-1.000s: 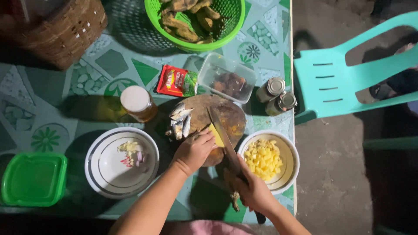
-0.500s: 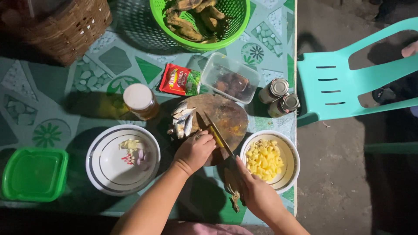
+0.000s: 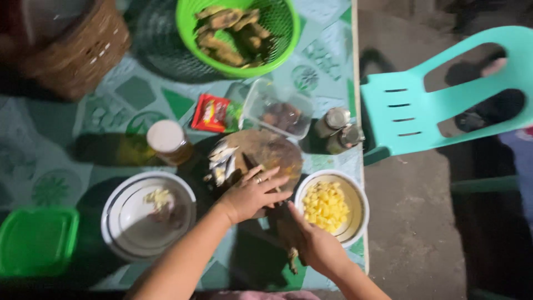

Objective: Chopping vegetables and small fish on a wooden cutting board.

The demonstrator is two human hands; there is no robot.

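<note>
We see, left to right: green lidded box (image 3: 36,240) at lower left, white plate (image 3: 145,214) with small scraps. Left hand (image 3: 251,193) lies flat, fingers (image 3: 272,176) spread, on the round cutting board (image 3: 265,151) at centre; small fish (image 3: 222,161) just left of the fingers. Right hand (image 3: 316,244) lower centre, grip unclear in blur. Bowl of yellow cubes (image 3: 327,204) just right of the board.

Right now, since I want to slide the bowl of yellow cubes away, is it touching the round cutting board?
Cannot tell. In the head view the bowl and the cutting board nearly meet, but motion blur and shadow hide their rims there.
</note>
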